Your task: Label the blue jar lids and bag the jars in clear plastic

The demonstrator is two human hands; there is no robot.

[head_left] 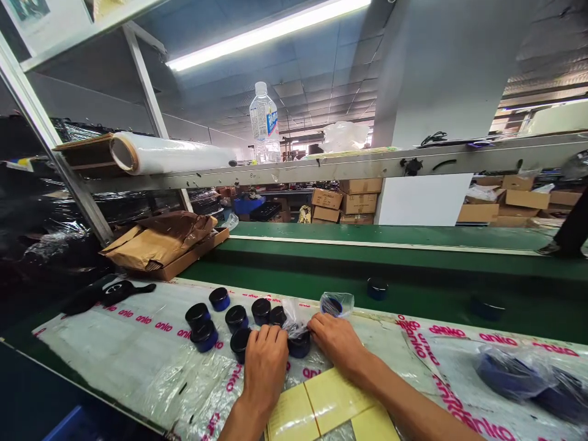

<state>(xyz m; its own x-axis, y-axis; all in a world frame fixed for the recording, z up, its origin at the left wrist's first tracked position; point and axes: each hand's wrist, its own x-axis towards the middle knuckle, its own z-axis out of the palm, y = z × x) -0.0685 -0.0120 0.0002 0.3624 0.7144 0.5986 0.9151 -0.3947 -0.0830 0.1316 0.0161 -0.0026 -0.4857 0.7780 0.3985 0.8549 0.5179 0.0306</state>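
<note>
Between my two hands is a round, dark blue container with a black top (299, 345), partly covered by a clear plastic bag (293, 317). My left hand (267, 361) is closed at the bag's left side, its fingertips hidden behind the knuckles. At the right side, my right hand (337, 343) pinches the bag's edge. Several similar black-topped containers (236, 318) stand to the left, one of them (239, 344) right beside my left hand. Beyond my right hand lies another bagged blue container (337, 304). Yellow label sheets (316, 401) lie below my wrists.
A green conveyor belt (285, 263) runs across behind, carrying more containers (377, 288). Bagged blue items (514, 373) lie at the right. A black tape dispenser-like object (122, 293) and a carton with brown paper (160, 245) are left. Overhead, a shelf holds a bottle (265, 125).
</note>
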